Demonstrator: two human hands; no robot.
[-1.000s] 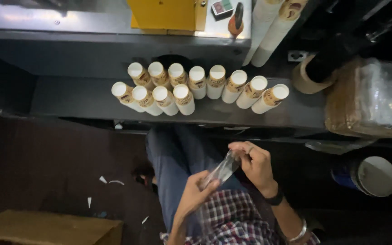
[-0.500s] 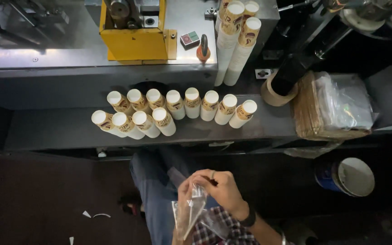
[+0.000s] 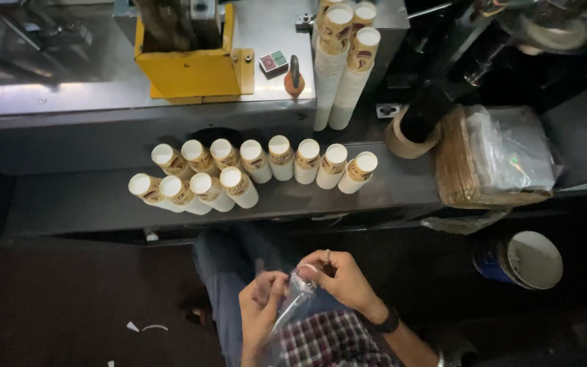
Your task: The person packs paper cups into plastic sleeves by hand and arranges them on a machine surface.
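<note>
Clear plastic bag (image 3: 292, 299) sits pinched between fingers of my left hand (image 3: 261, 309) and right hand (image 3: 341, 278), cup stacks (image 3: 253, 173) well beyond them.

Clear bag (image 3: 293, 309) seemingly cut off below

I see a dim picture; light shines on the gray tabletop (image 3: 49, 95), the floor (image 3: 69, 299) is dark, edges blurry.

Twelve stacks of paper cups (image 3: 259, 170) lie on the grey shelf (image 3: 69, 204): eight in the back row, four in front. Above the shelf, three taller cup stacks (image 3: 340, 68) lean together, beside one yellow box (image 3: 191, 64).
</note>
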